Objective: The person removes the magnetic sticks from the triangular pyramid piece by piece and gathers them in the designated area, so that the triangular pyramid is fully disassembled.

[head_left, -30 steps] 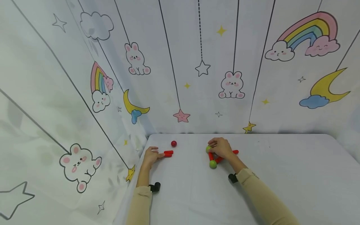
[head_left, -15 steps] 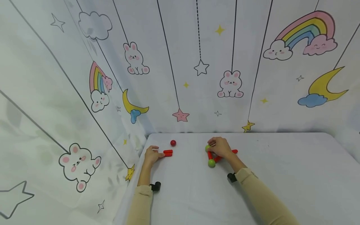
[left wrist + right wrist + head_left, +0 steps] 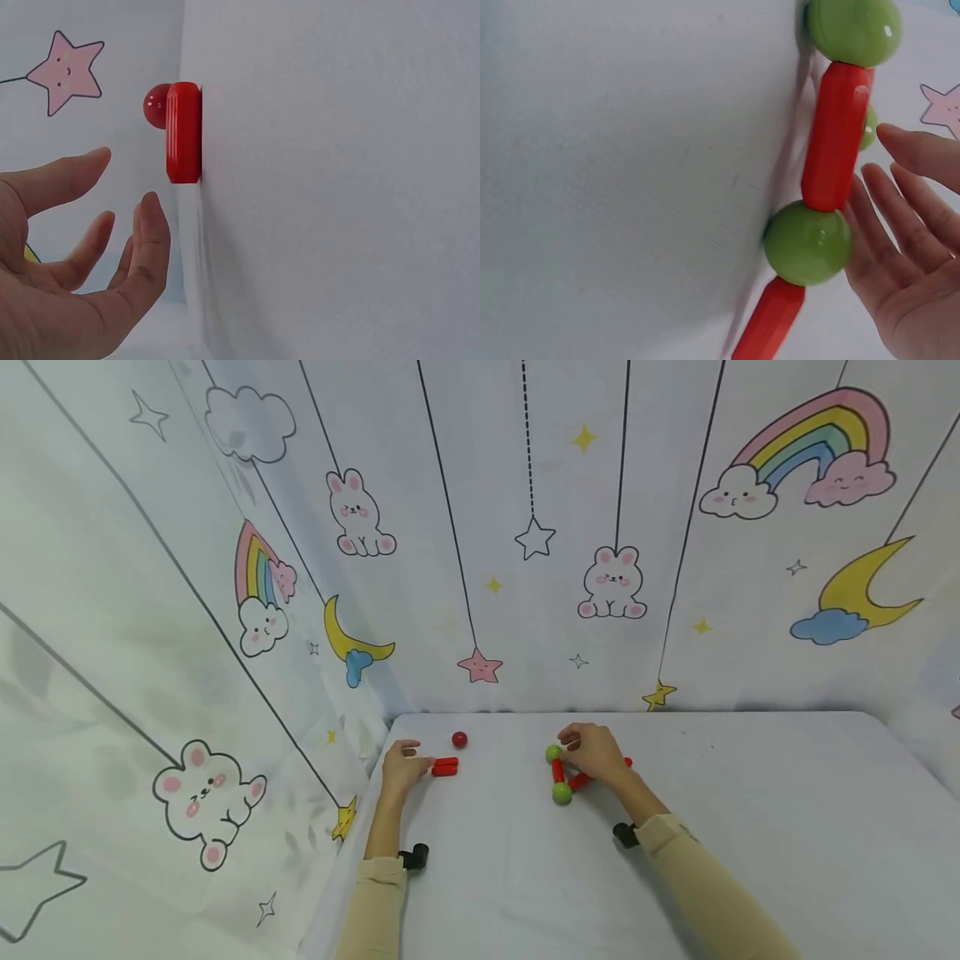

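My left hand (image 3: 401, 770) hovers at the left end of two red rods (image 3: 445, 770) lying side by side. In the left wrist view its thumb and fingers (image 3: 154, 225) stand apart, and nothing is between them. Just behind the rods sits a red ball (image 3: 460, 740). My right hand (image 3: 597, 753) is beside a joined chain of green balls (image 3: 562, 792) and red rods (image 3: 558, 772). Seen from the right wrist, its loosely bent fingers (image 3: 889, 195) hold nothing; a rod (image 3: 836, 139) joins two green balls there, with another green ball (image 3: 870, 127) behind.
A white cloth covers the table (image 3: 480, 877). Behind and to the left rise white curtains (image 3: 555, 635) printed with rabbits, stars and rainbows. A black camera band is strapped to each wrist.
My left hand has drawn back slightly to the left, off the two red rods. My right fingers have come away from the far green ball, moving slightly right. The view shifts a little.
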Demonstrator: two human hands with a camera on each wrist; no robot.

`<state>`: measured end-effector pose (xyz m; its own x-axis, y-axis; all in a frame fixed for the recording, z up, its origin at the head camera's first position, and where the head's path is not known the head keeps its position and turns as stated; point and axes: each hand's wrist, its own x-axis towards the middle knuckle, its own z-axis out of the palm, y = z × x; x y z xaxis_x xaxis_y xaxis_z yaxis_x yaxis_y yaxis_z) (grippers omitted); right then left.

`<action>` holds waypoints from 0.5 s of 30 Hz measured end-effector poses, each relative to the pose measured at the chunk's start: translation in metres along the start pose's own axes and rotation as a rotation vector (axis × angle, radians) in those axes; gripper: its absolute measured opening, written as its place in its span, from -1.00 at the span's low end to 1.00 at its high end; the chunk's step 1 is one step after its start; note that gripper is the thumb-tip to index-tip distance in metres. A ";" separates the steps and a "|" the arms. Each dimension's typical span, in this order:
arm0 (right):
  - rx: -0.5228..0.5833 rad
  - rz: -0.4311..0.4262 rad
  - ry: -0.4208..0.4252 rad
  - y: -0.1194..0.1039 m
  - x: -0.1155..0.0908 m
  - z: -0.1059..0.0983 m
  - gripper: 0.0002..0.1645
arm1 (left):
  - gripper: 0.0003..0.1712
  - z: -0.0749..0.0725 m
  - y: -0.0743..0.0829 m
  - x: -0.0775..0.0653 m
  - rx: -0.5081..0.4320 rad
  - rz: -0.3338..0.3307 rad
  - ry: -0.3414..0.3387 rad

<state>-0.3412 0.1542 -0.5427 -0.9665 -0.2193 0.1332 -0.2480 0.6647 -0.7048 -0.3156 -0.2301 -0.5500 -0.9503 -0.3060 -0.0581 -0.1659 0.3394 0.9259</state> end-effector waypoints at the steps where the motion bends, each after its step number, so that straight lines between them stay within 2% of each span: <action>1: 0.001 -0.008 -0.001 -0.001 -0.001 -0.001 -0.58 | -0.37 0.000 0.001 -0.001 -0.007 0.012 -0.001; 7: -0.021 -0.045 -0.027 -0.011 -0.011 -0.009 -0.60 | -0.43 0.009 0.018 -0.014 -0.081 0.039 -0.016; 11: -0.025 -0.031 -0.063 -0.016 -0.018 -0.014 -0.60 | -0.44 0.023 0.030 -0.024 -0.161 0.049 -0.101; 15: -0.004 -0.029 -0.149 -0.016 -0.024 -0.017 -0.53 | -0.39 0.037 0.036 -0.031 -0.287 0.039 -0.199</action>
<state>-0.3149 0.1615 -0.5227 -0.9386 -0.3416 0.0480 -0.2759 0.6597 -0.6991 -0.3023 -0.1756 -0.5288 -0.9918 -0.1090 -0.0661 -0.0744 0.0744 0.9944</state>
